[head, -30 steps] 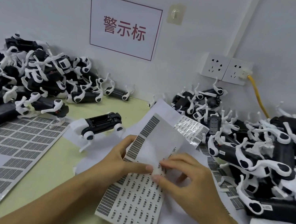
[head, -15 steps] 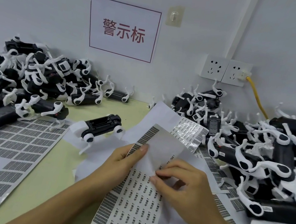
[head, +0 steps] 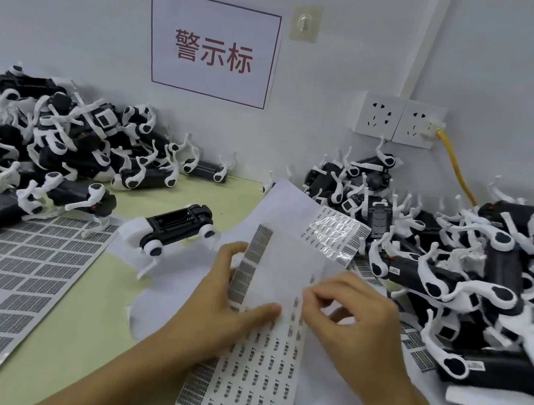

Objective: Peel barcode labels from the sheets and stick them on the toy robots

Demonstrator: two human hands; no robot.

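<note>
A long barcode label sheet (head: 253, 380) lies in front of me, its upper part bare where labels are gone. My left hand (head: 226, 303) grips the sheet's left edge, thumb pressed on the bare strip. My right hand (head: 355, 319) pinches at the labels near the sheet's right edge with thumb and forefinger; whether a label is lifted I cannot tell. One black and white toy robot (head: 174, 233) lies alone just beyond my left hand. Heaps of the same toy robots sit at the left (head: 41, 148) and the right (head: 474, 289).
A large sheet of grey labels (head: 6, 267) covers the table's left. White paper (head: 292, 206) and a shiny label sheet (head: 336, 237) lie behind my hands. On the wall are a red-lettered sign (head: 212, 48) and sockets (head: 399, 119) with a yellow cable (head: 457, 168).
My left thumb has slid back down onto the bare strip after lifting along the sheet's edge. My right hand's pinch has moved slightly right on the label rows. The sheet shifted a little.
</note>
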